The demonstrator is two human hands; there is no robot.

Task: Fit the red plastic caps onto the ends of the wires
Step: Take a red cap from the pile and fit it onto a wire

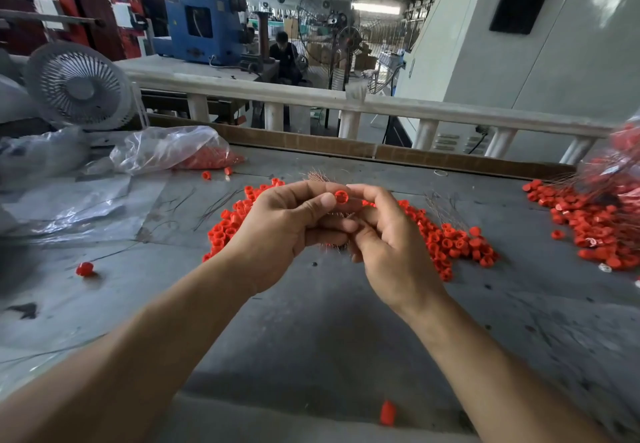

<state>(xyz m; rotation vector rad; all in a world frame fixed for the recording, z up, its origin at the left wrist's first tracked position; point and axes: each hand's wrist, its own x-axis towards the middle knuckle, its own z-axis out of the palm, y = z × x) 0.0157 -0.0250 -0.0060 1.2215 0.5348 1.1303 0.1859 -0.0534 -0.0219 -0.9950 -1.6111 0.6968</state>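
Step in hand: one red cap (341, 196) is held up at the fingertips, its hollow side turned toward the person; I judge it is being lined up for a wire end, not yet pushed on.
Left hand (287, 224): fingers curled round a bundle of wires (317, 176), whose fine tips bristle out just above the knuckles and again below the palm; the thumb reaches up to touch the cap.
Right hand (381, 234): thumb and forefinger pinch the cap from the right, the other fingers curled loosely under it.
Pose: both forearms reach forward, wrists close, hands meeting above the grey table (311, 321).
Next move: it calls for one wire tip singled out of the bundle and steered into the cap's opening, then a firm press.
Cap pile (450, 241): loose caps lie on the table beyond and beneath both hands.
Further supply: a plastic bag (166, 148) of caps well off beyond the left hand; another heap (595, 231) far past the right.
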